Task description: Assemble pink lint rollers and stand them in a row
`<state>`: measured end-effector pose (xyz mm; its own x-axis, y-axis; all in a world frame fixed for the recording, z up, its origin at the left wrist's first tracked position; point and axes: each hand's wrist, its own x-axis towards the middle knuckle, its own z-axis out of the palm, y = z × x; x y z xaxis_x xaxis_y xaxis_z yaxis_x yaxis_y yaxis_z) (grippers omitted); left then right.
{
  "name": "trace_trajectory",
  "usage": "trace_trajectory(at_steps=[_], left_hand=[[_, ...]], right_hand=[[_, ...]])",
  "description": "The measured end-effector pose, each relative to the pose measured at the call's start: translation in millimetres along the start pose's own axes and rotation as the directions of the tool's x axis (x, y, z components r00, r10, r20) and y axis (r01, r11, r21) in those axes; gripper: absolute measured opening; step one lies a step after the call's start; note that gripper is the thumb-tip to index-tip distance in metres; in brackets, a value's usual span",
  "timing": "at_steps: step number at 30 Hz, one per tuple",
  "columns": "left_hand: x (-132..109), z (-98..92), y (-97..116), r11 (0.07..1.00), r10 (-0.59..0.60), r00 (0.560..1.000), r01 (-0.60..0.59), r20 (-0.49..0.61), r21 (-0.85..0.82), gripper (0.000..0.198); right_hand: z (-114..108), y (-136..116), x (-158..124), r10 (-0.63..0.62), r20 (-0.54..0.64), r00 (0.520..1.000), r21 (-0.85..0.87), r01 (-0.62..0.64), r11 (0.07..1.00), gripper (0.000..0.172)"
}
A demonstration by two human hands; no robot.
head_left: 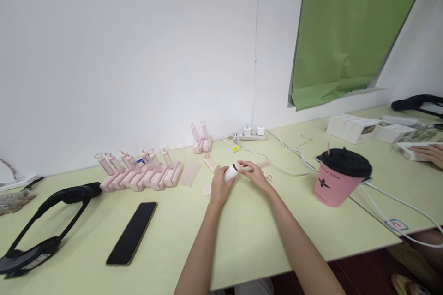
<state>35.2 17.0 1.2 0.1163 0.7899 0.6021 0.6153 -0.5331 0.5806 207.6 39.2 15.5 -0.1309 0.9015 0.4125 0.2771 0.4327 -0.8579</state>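
Observation:
My left hand [220,186] is wrapped round a short white cylinder [230,174] with a dark band near its upper end. The thumb and fingers of my right hand [254,175] close on that banded end; a small pale part there is mostly hidden by the fingertips. Just beyond my left hand lies a long pink piece [208,162]. A small pink disc [207,190] rests on the table to its left. Close to my right hand is a little pink loop-shaped part [268,176].
Several pink devices [157,179] with upright tubes stand in a row at left, two more [202,144] by the wall. A phone [132,233], black headset frame [51,207], pink cup [337,184], power strip [252,137] and white cables surround the hands. Another person's hand [431,153] touches a box at right.

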Motion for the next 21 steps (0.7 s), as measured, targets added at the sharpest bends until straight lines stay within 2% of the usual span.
trace_trajectory(at_steps=[4, 7, 11, 21], left_hand=[[-7.3, 2.6, 1.5, 0.992, -0.039, 0.999, 0.036, -0.022, -0.119, 0.049], [-8.5, 3.9, 0.7, 0.986, -0.023, 0.999, 0.017, -0.032, -0.164, 0.055], [-8.5, 3.8, 4.0, 0.988, 0.049, 0.999, -0.048, 0.001, -0.147, 0.056], [-9.5, 0.8, 8.9, 0.993, 0.056, 0.997, -0.051, 0.045, -0.104, 0.057]], right_hand=[[4.9, -12.2, -2.4, -0.047, 0.048, 0.998, 0.018, 0.046, 0.999, 0.036], [7.7, -16.3, -3.1, -0.072, 0.026, 0.997, 0.017, 0.072, 0.997, 0.036], [8.0, -19.2, -1.9, -0.095, -0.032, 0.995, 0.013, 0.095, 0.995, 0.035], [7.3, -25.1, -4.7, -0.23, -0.084, 0.97, -0.142, 0.217, 0.966, 0.035]])
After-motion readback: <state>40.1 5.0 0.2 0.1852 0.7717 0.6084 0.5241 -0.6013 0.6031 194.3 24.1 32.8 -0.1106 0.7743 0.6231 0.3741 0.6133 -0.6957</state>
